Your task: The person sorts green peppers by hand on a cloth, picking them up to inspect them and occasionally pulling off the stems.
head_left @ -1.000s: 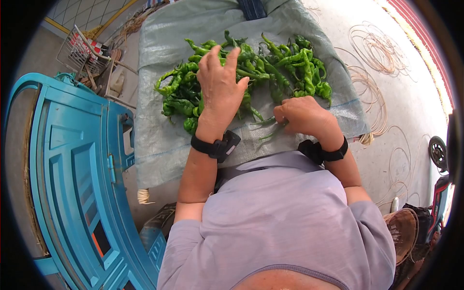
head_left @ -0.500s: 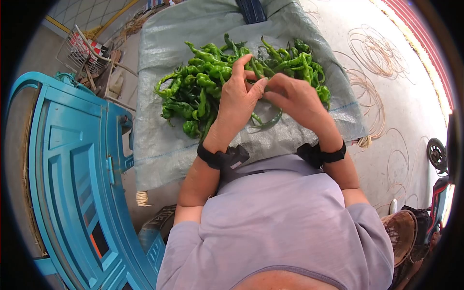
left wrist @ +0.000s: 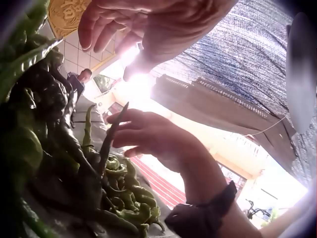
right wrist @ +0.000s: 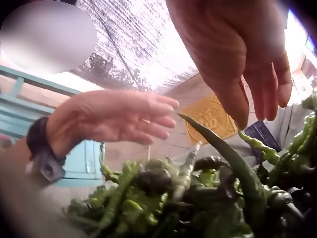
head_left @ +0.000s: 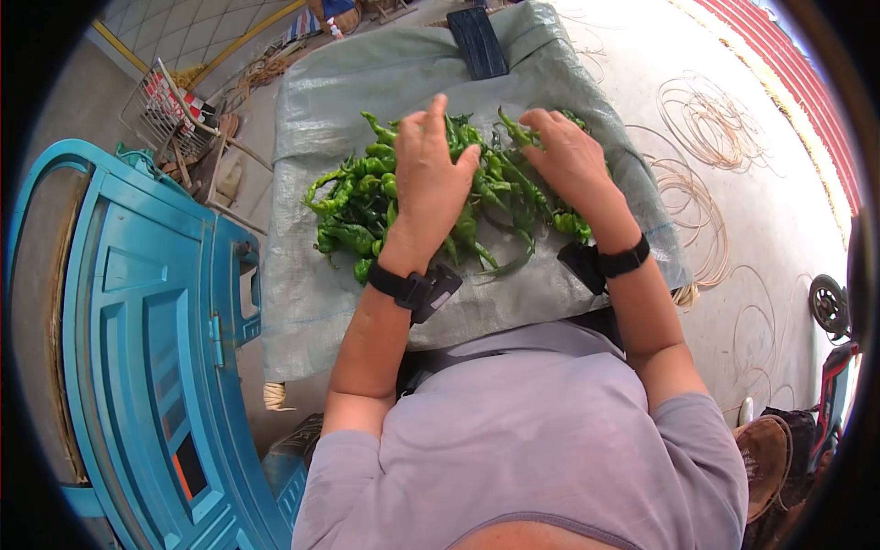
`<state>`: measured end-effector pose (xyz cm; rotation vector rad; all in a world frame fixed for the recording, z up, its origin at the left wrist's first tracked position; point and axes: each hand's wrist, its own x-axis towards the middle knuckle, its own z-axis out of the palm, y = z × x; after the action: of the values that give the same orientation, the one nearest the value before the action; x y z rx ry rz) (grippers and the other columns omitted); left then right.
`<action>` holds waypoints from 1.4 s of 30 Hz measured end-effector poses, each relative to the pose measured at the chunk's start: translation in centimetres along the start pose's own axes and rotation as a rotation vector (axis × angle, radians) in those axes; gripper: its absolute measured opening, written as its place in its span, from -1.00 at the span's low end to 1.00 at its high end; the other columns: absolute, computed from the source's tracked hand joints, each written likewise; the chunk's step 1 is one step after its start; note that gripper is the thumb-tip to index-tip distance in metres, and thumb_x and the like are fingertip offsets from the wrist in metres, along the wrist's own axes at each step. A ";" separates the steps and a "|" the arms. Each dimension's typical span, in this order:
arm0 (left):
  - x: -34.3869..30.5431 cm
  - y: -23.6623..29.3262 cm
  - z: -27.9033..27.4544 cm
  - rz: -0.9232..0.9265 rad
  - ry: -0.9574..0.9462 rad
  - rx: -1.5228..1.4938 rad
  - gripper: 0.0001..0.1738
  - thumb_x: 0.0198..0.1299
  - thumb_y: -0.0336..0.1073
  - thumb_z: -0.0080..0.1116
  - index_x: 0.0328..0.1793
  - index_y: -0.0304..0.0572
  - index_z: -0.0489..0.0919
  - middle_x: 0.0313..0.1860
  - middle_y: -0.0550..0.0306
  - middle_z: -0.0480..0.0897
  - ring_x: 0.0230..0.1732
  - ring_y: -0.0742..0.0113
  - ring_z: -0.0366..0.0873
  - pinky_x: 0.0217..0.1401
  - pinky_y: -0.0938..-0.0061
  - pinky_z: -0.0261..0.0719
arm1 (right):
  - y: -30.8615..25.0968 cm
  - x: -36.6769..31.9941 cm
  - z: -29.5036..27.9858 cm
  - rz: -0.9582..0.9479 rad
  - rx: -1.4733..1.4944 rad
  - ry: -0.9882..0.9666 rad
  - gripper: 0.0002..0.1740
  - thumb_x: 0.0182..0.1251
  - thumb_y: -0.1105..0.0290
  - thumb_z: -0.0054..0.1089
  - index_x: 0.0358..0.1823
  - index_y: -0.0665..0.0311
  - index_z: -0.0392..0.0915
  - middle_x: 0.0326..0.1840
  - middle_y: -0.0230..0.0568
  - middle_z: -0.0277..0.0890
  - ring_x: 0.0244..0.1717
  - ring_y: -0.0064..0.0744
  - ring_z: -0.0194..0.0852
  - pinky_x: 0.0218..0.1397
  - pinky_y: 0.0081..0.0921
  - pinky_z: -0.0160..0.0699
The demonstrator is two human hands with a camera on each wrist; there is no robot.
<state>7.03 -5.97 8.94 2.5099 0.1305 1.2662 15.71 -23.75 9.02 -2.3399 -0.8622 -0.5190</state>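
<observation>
The hands are now separating: half a second ago they were meeting over the middle of the peppers (head_left: pixel 353 234), and now each is hovering at its own part of the heap. The left hand (head_left: pixel 429 179) is holding nothing, its fingers spreading well open and its thumb standing apart. The right hand (head_left: pixel 573 165) is keeping its fingers loosely extended, with nothing visible in them; whether the tips are touching a pepper, I cannot tell. The heap is lying on the middle of the covered desk (head_left: pixel 307 321), a long dark pepper (head_left: pixel 519 260) curving toward the front edge. Both hands are therefore looking free.
</observation>
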 end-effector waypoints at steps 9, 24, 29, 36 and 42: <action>-1.9 -0.5 2.7 -0.145 -0.273 -0.462 -0.75 0.37 -0.40 0.17 0.13 -0.25 0.64 -0.13 0.01 0.75 -0.20 0.26 0.71 -0.07 0.39 0.66 | 2.4 0.3 4.3 0.015 0.001 -0.016 -0.90 0.31 0.38 0.23 -0.18 0.12 0.66 -0.25 -0.19 0.73 -0.14 -0.13 0.72 -0.05 -0.15 0.57; -2.9 -0.6 3.0 -0.139 -0.067 -0.478 -0.68 0.35 -0.45 0.25 0.22 -0.12 0.62 -0.13 0.11 0.66 -0.25 0.31 0.63 -0.17 0.43 0.63 | -0.8 -1.0 1.4 0.145 0.838 0.070 -0.86 0.45 0.42 0.26 -0.07 0.30 0.63 -0.25 -0.40 0.68 -0.22 -0.68 0.57 -0.10 -0.57 0.56; -3.2 -0.2 3.1 -0.045 0.062 -0.256 -0.70 0.26 -0.55 0.20 0.09 -0.13 0.68 0.01 0.09 0.65 -0.04 0.08 0.60 0.04 0.24 0.60 | 0.8 1.4 0.8 0.170 0.507 0.105 -0.77 0.38 0.33 0.27 -0.02 0.27 0.63 -0.17 -0.21 0.71 -0.15 -0.35 0.68 -0.01 -0.37 0.61; -4.1 -0.6 3.1 0.224 -0.251 0.075 -0.58 0.07 -0.43 0.27 0.12 -0.03 0.72 0.04 0.15 0.68 0.11 0.09 0.53 0.19 0.23 0.50 | 3.2 2.6 6.6 0.022 -0.032 -0.016 -0.71 0.32 0.29 0.23 0.03 0.13 0.67 -0.14 -0.13 0.72 0.03 -0.02 0.67 0.11 -0.09 0.61; -4.1 -0.4 3.1 0.093 -0.109 -0.089 -0.64 0.24 -0.37 0.25 0.19 -0.07 0.65 -0.04 0.16 0.71 0.05 0.10 0.57 0.21 0.21 0.49 | 2.0 2.0 4.6 0.128 0.230 0.109 -0.76 0.41 0.31 0.25 0.04 0.14 0.66 -0.07 -0.17 0.74 -0.04 -0.19 0.70 0.00 -0.28 0.61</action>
<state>7.05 -7.27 4.00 2.5263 -0.0670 1.1396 19.22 -21.17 5.86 -2.1197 -0.6782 -0.4625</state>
